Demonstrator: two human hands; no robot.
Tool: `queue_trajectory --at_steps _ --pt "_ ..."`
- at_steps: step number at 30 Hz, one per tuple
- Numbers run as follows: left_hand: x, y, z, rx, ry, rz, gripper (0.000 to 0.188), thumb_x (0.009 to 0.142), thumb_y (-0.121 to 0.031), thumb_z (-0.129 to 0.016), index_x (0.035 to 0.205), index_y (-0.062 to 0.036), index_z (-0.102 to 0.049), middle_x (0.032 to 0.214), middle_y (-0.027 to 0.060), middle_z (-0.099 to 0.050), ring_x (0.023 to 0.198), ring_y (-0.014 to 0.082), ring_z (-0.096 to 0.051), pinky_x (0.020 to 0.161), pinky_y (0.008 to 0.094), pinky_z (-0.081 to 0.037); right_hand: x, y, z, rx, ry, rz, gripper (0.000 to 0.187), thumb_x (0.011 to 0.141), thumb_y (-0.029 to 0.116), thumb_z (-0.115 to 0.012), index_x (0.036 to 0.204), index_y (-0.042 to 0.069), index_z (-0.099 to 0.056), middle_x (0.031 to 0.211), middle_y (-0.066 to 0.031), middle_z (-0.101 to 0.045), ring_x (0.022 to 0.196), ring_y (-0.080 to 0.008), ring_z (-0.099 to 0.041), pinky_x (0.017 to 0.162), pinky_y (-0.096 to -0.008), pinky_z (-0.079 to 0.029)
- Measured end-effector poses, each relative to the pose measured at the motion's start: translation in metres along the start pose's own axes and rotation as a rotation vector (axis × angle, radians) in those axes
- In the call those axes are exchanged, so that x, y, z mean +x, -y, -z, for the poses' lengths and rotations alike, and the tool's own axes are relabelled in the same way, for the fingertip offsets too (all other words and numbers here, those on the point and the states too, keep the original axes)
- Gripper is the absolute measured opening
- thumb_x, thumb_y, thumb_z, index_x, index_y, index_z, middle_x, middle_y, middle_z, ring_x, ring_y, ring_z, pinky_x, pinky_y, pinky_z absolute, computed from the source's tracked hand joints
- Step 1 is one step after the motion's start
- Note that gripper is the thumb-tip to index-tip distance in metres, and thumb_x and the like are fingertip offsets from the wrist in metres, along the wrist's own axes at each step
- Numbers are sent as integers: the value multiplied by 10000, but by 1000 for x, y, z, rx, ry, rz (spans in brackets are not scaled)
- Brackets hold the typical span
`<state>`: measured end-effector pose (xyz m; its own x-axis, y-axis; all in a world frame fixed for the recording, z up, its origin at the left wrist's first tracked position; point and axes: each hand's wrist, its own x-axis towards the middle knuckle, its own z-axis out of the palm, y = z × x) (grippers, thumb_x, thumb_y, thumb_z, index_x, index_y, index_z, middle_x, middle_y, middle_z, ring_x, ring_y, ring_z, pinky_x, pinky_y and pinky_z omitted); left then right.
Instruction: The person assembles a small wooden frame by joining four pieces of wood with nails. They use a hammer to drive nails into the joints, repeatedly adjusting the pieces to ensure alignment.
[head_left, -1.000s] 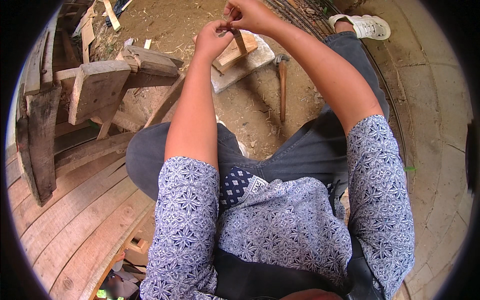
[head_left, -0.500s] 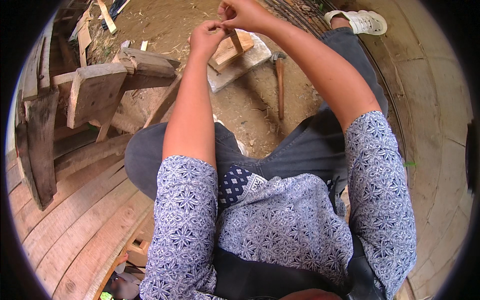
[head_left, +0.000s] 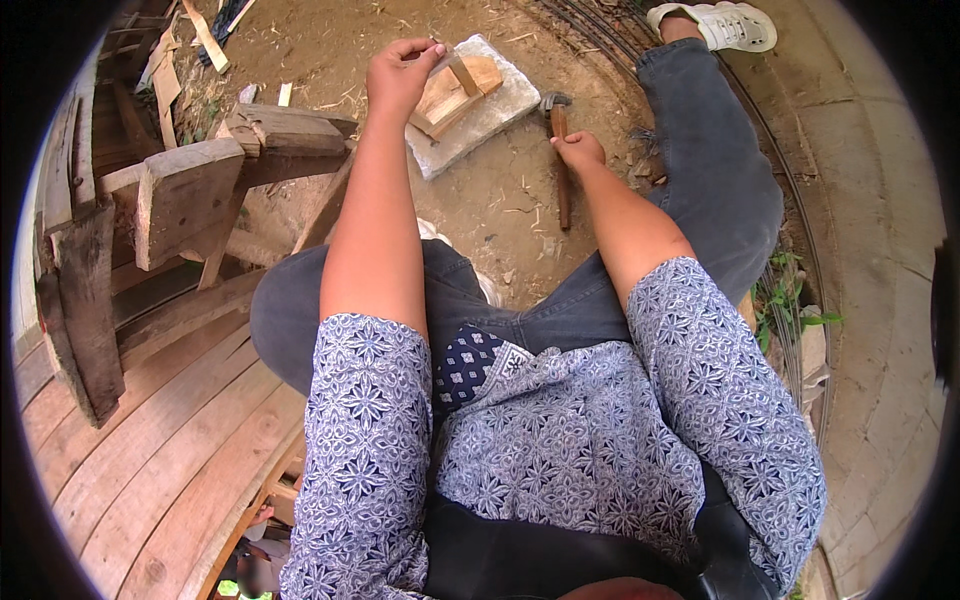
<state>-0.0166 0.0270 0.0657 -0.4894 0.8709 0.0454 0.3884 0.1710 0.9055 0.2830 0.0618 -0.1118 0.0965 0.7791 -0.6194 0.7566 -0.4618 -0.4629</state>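
My left hand [head_left: 398, 82] is raised at the left edge of a light wooden block [head_left: 484, 74], thumb and forefinger pinched together. Whatever is between those fingertips is too small to make out. A narrow wooden strip stands across the block, and the block rests on a pale, rough stone slab [head_left: 505, 108]. To the right of the slab, a claw hammer [head_left: 564, 205] with a wooden handle lies on the dirt. The fingers of my right hand [head_left: 581, 151] are closed round the upper part of its handle, just below the metal head.
A rough wooden frame [head_left: 190, 195] of thick boards stands at the left, above a floor of planks [head_left: 170, 440]. Thin dark rods [head_left: 590, 35] run along the right of the dirt ground beside a concrete surface [head_left: 880, 300]. Wood scraps [head_left: 205, 40] lie at the far left.
My right hand has left my left hand's fingertips, come back toward me and taken hold of the hammer's handle. The left hand has stayed by the block, still pinched.
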Motion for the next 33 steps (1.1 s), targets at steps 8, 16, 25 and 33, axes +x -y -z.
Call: queue_trajectory --at_steps 8,16,25,33 --pt "3 5 -3 -37 -13 57 254 859 -228 -806 1013 -30 -769 917 49 -750 827 109 -671 761 263 -527 -3 4 -1 -27 -27 61 531 703 441 -878 1068 116 -670 1104 -123 -705 1056 -292 -667 910 -401 -517" --pt "3 2 -7 1 -25 28 218 848 -230 -800 972 -52 -778 901 72 -763 824 141 -696 770 297 -535 -1 4 2 -38 -22 34 571 675 472 -893 1035 114 -632 1037 -102 -697 975 -255 -668 880 -371 -514" --pt "2 7 -9 -11 -46 18 200 836 -228 -812 967 -79 -783 870 59 -751 795 133 -680 749 297 -533 -6 4 1 -91 -40 63 614 622 406 -943 1052 99 -631 1052 -109 -698 993 -258 -671 888 -369 -518" --pt "-2 3 -7 25 -64 -1 188 848 -229 -802 971 -88 -779 871 48 -751 797 128 -682 747 289 -529 -12 9 6 -154 5 22 580 643 320 -931 1106 90 -668 1122 -139 -710 1064 -301 -681 917 -407 -531"
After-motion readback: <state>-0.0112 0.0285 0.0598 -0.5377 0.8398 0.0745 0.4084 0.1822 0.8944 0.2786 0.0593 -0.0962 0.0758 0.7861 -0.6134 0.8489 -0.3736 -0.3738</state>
